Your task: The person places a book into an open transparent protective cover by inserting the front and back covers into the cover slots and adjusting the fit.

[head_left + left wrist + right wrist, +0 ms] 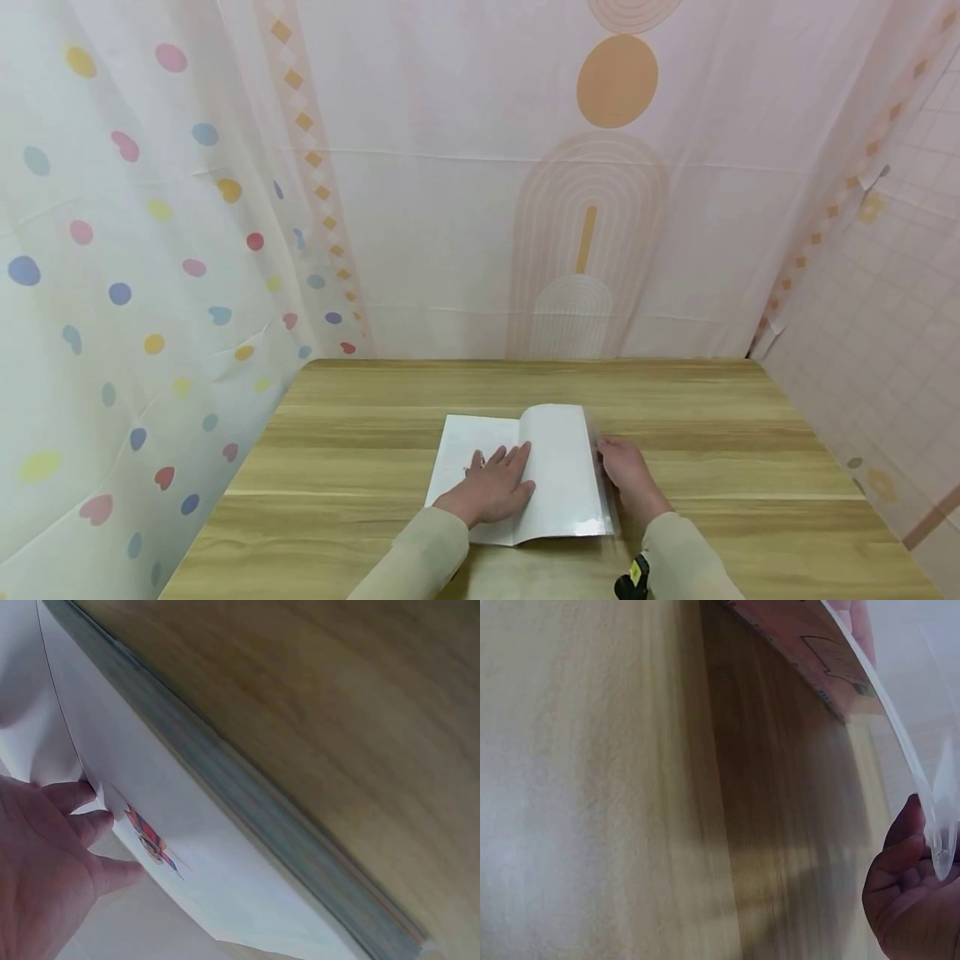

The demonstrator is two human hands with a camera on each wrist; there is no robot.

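Note:
An open white book [558, 475] lies in the middle of the wooden table [352, 467]. My left hand [501, 467] lies flat with straight fingers across the left page and the fold. In the left wrist view its fingers [82, 825] press the white page beside a small coloured drawing [150, 840]. My right hand [611, 454] is at the book's right edge, where the right-hand leaf bows upward. In the right wrist view its curled fingers [904, 881] hold the thin raised leaf [900, 742], with the pinkish cover [810, 645] beneath.
Patterned pale curtains [480, 183] close in the table on the back, left and right. Bare wood [750, 433] lies around the book on every side. The thick page block [262, 817] shows along the book's edge in the left wrist view.

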